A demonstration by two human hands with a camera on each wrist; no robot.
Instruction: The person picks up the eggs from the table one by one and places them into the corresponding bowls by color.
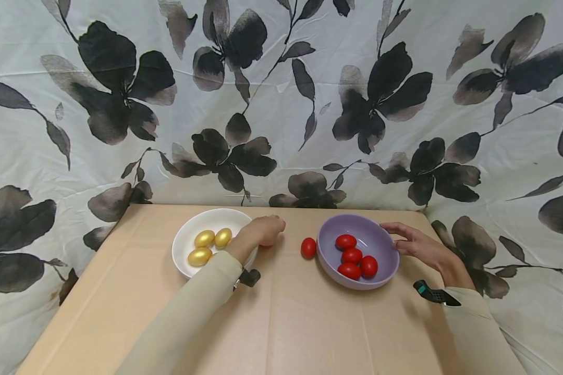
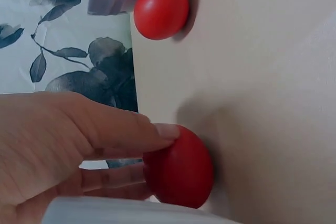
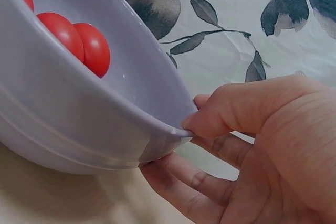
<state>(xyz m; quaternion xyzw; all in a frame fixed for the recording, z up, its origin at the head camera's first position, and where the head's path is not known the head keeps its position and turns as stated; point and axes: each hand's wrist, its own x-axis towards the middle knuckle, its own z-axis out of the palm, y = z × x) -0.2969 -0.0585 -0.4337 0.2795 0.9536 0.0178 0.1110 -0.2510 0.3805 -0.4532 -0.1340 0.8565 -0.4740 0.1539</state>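
In the left wrist view my left hand [image 1: 261, 233] pinches a red egg [image 2: 181, 169] between thumb and fingers, just beside the white plate [image 1: 183, 234]. Several gold eggs [image 1: 200, 256] lie on that plate. My right hand [image 1: 422, 247] grips the rim of a purple bowl [image 1: 326, 245], thumb on the edge and fingers against the outer wall. Inside the bowl rest several red eggs [image 1: 352, 255]. Another red egg [image 1: 308, 248] sits on the table just left of the bowl. From the head, the left hand hides most of the egg it pinches.
Plate and bowl stand toward the far side of a light tan table [image 1: 272, 323], plate on the left, bowl on the right. Behind the table's far edge hangs a white cloth [image 1: 300, 130] with dark flowers. Both wrists carry small dark devices.
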